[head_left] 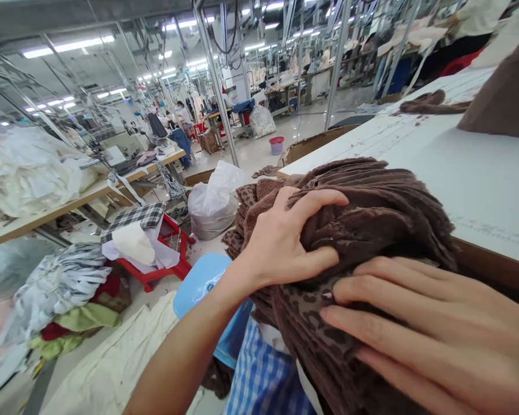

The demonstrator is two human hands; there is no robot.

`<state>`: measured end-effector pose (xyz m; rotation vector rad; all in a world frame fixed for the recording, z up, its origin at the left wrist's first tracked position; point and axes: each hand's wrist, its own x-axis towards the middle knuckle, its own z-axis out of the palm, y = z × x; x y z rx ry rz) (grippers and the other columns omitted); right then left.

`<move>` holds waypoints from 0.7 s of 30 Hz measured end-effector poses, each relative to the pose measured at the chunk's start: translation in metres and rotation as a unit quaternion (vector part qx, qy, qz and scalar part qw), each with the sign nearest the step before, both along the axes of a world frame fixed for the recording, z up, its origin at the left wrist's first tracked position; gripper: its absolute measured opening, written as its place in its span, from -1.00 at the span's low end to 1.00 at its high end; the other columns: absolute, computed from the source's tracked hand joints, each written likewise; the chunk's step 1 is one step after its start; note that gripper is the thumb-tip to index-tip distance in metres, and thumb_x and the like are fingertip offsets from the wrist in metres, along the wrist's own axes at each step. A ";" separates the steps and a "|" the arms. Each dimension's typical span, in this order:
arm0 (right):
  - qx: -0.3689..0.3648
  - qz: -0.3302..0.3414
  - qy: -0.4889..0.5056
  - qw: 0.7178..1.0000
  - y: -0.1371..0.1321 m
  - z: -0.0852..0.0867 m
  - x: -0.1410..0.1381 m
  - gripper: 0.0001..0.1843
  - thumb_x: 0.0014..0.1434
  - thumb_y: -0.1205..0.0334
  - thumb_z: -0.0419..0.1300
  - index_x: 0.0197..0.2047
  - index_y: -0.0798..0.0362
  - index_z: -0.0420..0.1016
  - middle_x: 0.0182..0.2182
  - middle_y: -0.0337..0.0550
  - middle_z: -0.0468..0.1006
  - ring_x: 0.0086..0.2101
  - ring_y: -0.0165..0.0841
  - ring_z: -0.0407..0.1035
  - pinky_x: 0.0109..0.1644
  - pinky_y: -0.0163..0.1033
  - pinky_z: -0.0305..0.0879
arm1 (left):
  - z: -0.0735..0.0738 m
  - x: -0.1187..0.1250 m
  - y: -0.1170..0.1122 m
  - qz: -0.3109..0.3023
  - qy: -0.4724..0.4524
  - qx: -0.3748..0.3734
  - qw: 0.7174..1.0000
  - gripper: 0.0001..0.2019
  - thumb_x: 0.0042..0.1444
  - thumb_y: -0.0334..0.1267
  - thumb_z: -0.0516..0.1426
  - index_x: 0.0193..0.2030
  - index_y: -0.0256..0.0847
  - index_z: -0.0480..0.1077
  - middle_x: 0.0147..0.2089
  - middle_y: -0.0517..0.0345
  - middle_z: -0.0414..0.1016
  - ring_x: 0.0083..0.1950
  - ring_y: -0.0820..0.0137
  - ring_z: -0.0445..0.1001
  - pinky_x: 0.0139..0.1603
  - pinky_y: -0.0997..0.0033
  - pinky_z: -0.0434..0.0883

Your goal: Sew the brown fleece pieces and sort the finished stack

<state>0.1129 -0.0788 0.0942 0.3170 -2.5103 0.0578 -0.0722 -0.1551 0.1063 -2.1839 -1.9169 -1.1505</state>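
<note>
- Left hand [281, 242] is clamped on a bunched stack of brown leopard-print fabric [372, 230], fingers spread over it
- Right hand [415, 340] lies across the same stack, can't tell if it's gripping
- That stack sits right at the edge of the white cutting table [471, 173]
- Just below, a light blue plastic tub [201, 282] beside blue checked cloth [259, 374]
- Over left, a red rack [166, 253] draped with fabric
</note>
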 end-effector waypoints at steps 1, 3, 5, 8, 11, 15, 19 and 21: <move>-0.027 0.013 -0.005 1.000 0.001 0.000 -0.002 -0.73 0.29 0.42 -0.04 -0.23 -0.06 0.44 -0.29 -0.22 0.53 -0.26 -0.32 0.39 -0.17 -0.18 0.36 | 0.000 0.000 0.001 -0.001 -0.003 -0.001 1.000 -0.52 -0.06 -0.33 0.16 0.08 -0.09 0.35 0.10 0.15 0.44 0.14 0.24 0.35 0.18 0.22 0.39; -0.102 0.026 -0.022 0.994 0.004 0.002 -0.008 -0.78 0.32 0.38 0.00 -0.28 -0.04 0.42 -0.35 -0.24 0.47 -0.31 -0.38 0.36 -0.27 -0.25 0.33 | -0.001 0.000 0.001 -0.003 -0.001 0.000 1.000 -0.53 -0.06 -0.32 0.17 0.07 -0.08 0.35 0.10 0.15 0.45 0.14 0.23 0.34 0.18 0.21 0.39; -0.155 0.018 -0.041 0.987 0.007 0.004 -0.013 -0.78 0.36 0.31 -0.01 -0.28 -0.06 0.39 -0.38 -0.29 0.43 -0.35 -0.44 0.36 -0.31 -0.34 0.31 | -0.002 0.001 0.000 -0.006 0.000 0.000 1.000 -0.54 -0.04 -0.31 0.19 0.07 -0.08 0.35 0.10 0.15 0.45 0.13 0.23 0.34 0.18 0.20 0.39; -0.136 0.007 -0.022 0.990 0.010 0.007 -0.018 -0.79 0.41 0.26 -0.06 -0.23 -0.08 0.34 -0.39 -0.33 0.44 -0.38 -0.45 0.37 -0.31 -0.34 0.30 | -0.002 0.001 -0.001 -0.016 -0.006 -0.003 1.000 -0.55 -0.02 -0.33 0.20 0.07 -0.11 0.35 0.11 0.14 0.46 0.13 0.23 0.35 0.20 0.19 0.38; -0.048 0.020 -0.024 0.998 0.012 0.008 -0.018 -0.74 0.31 0.46 -0.09 -0.10 -0.06 0.30 -0.40 -0.31 0.46 -0.41 -0.41 0.34 -0.38 -0.29 0.26 | -0.002 -0.002 0.000 -0.017 -0.003 -0.010 1.000 -0.54 -0.04 -0.34 0.19 0.07 -0.08 0.34 0.12 0.17 0.46 0.14 0.22 0.34 0.18 0.19 0.40; 0.056 0.059 -0.041 0.996 0.013 0.005 -0.012 -0.66 0.13 0.55 -0.08 -0.26 -0.06 0.36 -0.34 -0.21 0.50 -0.33 -0.35 0.38 -0.28 -0.21 0.33 | -0.003 -0.005 0.001 -0.013 -0.005 -0.011 1.000 -0.52 -0.06 -0.35 0.17 0.08 -0.09 0.35 0.11 0.20 0.45 0.14 0.23 0.34 0.19 0.19 0.40; 0.065 0.059 -0.068 0.994 0.012 0.002 -0.009 -0.63 0.19 0.46 -0.08 -0.14 -0.11 0.43 -0.21 -0.19 0.53 -0.17 -0.25 0.40 -0.08 -0.04 0.29 | -0.003 -0.007 0.002 -0.016 -0.011 -0.013 1.000 -0.52 -0.06 -0.37 0.17 0.07 -0.11 0.36 0.11 0.17 0.45 0.16 0.23 0.34 0.19 0.17 0.40; 0.054 0.054 -0.073 0.994 0.011 0.002 -0.012 -0.60 0.20 0.49 -0.12 -0.15 -0.11 0.43 -0.25 -0.22 0.52 -0.24 -0.26 0.39 -0.16 -0.05 0.23 | -0.004 -0.008 0.003 -0.020 -0.017 -0.015 1.000 -0.52 -0.06 -0.36 0.18 0.08 -0.13 0.36 0.11 0.14 0.45 0.16 0.22 0.33 0.21 0.14 0.39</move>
